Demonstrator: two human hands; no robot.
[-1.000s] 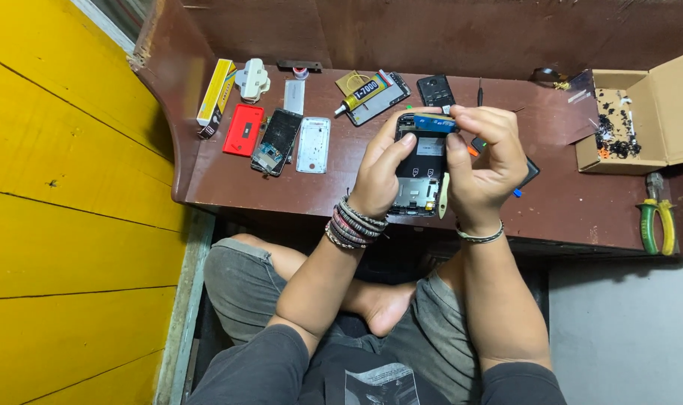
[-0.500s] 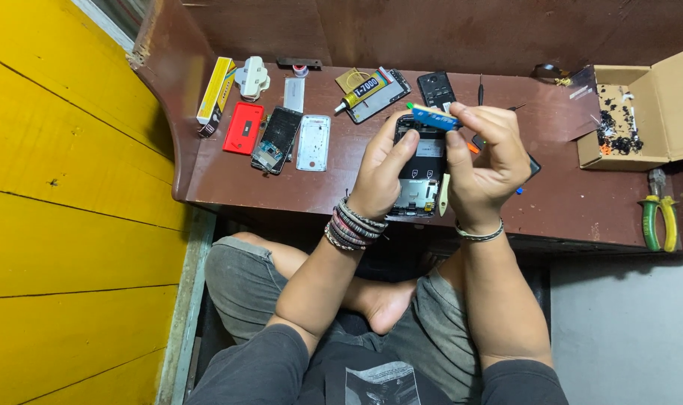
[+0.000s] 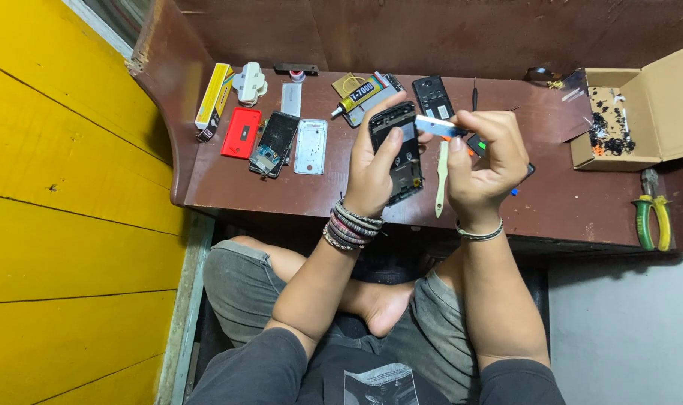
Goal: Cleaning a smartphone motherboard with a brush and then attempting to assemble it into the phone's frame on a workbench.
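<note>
Both forearms raised from the lap over the dark brown wooden worktop. Left hand wrapped around an opened black phone body, thumb lying across its exposed insides, held just above the worktop edge. Right hand curled, fingertips pinching a small flat blue-and-white part beside the phone's top. Cream plastic pry tool lying between the hands.

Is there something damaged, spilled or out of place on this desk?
Yes. The phone in the left hand has its back off, insides showing. Another opened phone lies on the desk beside a loose white cover. Small dark bits are heaped loose in the cardboard box. Nothing looks spilled.
</note>
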